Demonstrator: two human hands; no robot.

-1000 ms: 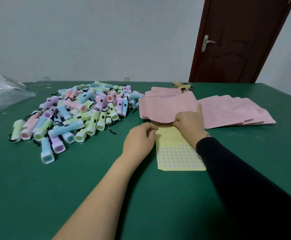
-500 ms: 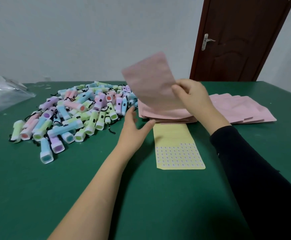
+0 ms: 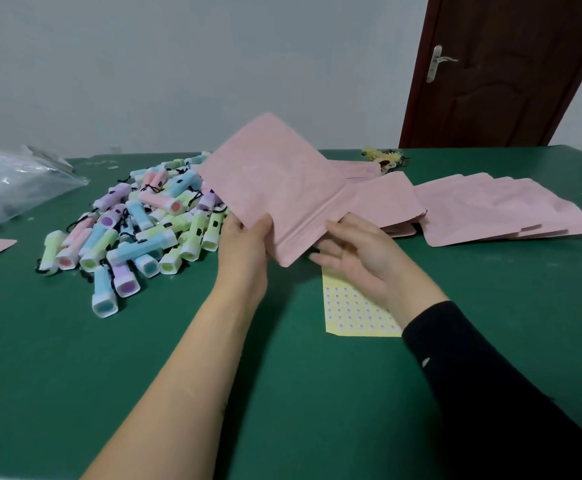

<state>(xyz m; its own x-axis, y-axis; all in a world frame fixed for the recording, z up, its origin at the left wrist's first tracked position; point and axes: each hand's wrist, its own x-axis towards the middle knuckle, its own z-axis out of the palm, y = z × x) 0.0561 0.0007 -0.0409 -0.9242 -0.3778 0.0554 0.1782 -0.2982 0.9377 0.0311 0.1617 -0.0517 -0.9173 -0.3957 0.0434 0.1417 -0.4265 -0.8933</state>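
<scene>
The single head-worn wide-angle camera looks forward and down from the near edge of the bench, close above the left hand and right hand, facing the far wall and door.

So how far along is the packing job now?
Early, it seems. No filled pouch is visible. In hand: the left hand grips one pink pouch above the table, the right hand open beside it. Left: the whole flashlight pile, the pouch stack and the sticker sheet.
</scene>
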